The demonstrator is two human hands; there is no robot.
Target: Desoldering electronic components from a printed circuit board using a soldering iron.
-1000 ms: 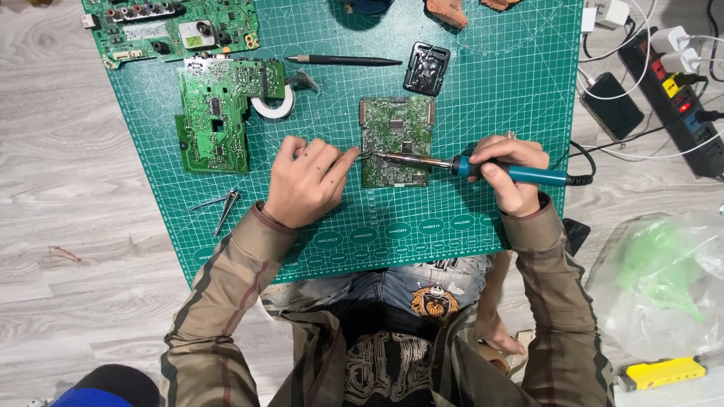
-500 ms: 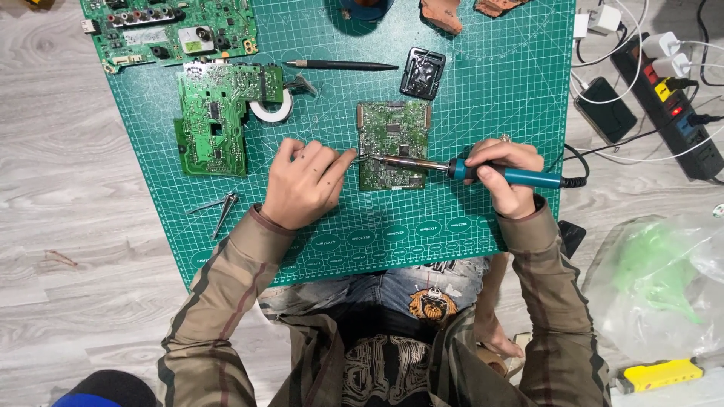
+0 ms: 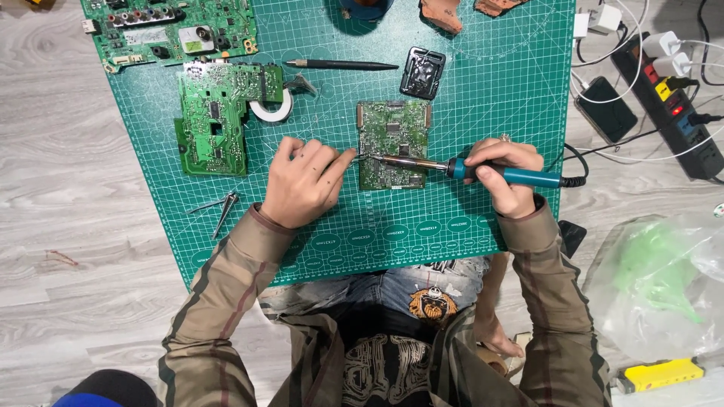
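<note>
R hand (image 3: 507, 175) grips blue soldering iron (image 3: 483, 170), fingers wrapped round handle, tip on left edge of small green circuit board (image 3: 393, 144) lying mid cutting mat (image 3: 490, 98). L hand (image 3: 304, 183) loosely curled, palm down, index fingertip touching board edge by tip. Tweezers (image 3: 223, 208) lie left of L wrist

Bright, even overhead light; soft short shadows under hands; sharp focus throughout; mild glare on plastic bag (image 3: 664, 286).
</note>
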